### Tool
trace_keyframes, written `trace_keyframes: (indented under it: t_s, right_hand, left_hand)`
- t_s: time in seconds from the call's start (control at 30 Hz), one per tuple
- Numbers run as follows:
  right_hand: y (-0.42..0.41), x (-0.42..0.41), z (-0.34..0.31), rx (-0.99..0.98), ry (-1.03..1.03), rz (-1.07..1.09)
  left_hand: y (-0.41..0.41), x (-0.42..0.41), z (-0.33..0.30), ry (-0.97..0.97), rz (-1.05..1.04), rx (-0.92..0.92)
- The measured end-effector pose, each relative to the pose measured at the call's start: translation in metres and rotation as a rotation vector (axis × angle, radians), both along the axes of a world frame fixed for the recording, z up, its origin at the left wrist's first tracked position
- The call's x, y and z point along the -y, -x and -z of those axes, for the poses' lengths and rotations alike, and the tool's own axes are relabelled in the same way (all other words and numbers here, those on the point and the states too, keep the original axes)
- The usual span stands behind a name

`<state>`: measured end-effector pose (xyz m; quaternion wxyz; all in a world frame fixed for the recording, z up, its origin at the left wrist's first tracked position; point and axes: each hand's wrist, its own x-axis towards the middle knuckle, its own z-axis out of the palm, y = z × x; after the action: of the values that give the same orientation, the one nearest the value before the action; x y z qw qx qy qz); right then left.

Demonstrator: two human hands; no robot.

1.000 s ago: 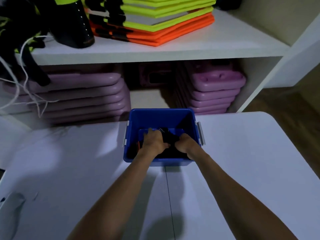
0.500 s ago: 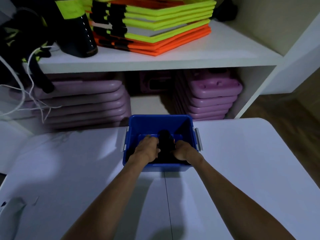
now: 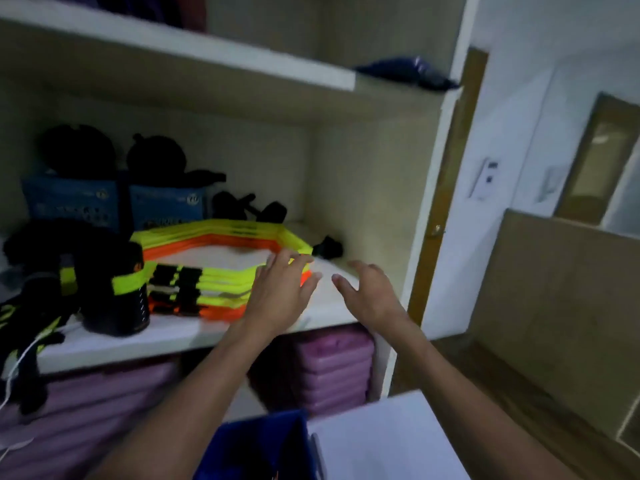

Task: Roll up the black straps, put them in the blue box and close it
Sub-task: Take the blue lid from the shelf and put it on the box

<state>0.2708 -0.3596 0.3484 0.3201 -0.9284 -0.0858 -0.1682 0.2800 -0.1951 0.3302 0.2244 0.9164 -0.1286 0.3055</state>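
1. White shelving (image 3: pixel 194 336) fills most of the view, with a pale wall and wooden floor off to the right; the picture is dim and slightly blurred.
2. On the middle shelf lies a stack of neon yellow and orange flat frames (image 3: pixel 221 271), with dark gear and 2 blue cartons (image 3: pixel 114 202) behind it.
3. Below that shelf sit stacks of purple pads (image 3: pixel 332 368).
4. Both arms reach up from the bottom of the view toward the middle shelf.
5. Left hand (image 3: pixel 280 296) is open, fingers spread, holding nothing, in front of the right end of the neon stack.
6. Right hand (image 3: pixel 370 292) is open too, fingers spread and empty, just right of the left hand, over bare shelf.
7. Blue box (image 3: pixel 263 445) sits at the bottom edge on a white table (image 3: pixel 381 441), lid off, below both forearms.
8. Its contents are too dark to make out.
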Motion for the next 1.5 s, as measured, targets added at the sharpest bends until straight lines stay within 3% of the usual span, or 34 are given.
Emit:
trace_keyframes:
  t_s: [0.2,0.37,0.5,0.73,0.93,1.07,1.2,1.33,1.5]
  right_hand:
    - [-0.009,0.05,-0.197,0.38,0.032,0.154]
    - [-0.045,0.074,-0.298,0.56,0.0,0.288]
    - [-0.115,0.083,-0.348,0.454,0.095,0.389]
    - [-0.198,0.081,-0.377,0.169,0.248,0.318]
    - [-0.183,0.078,-0.351,0.467,0.187,0.273]
    - [-0.113,0.068,-0.314,0.729,0.124,0.07]
    - [-0.068,0.055,-0.264,0.791,0.081,-0.13]
    - [-0.044,0.034,-0.154,0.688,0.082,-0.223]
    - [-0.01,-0.01,0.051,0.263,0.114,-0.388]
  left_hand:
    - [-0.024,0.044,-0.203,0.113,0.047,0.429]
    - [-0.063,0.065,-0.294,0.02,0.003,0.448]
    - [-0.099,0.078,-0.331,-0.032,-0.061,0.441]
    - [-0.144,0.06,-0.346,-0.17,-0.145,0.44]
    - [-0.147,0.039,-0.351,-0.112,-0.127,0.49]
    - [-0.127,0.028,-0.35,-0.119,0.025,0.49]
    - [-0.08,0.001,-0.302,-0.029,0.163,0.527]
    - [-0.016,-0.036,-0.182,0.083,0.226,0.364]
    - [0.046,-0.076,0.037,0.191,0.062,0.033]
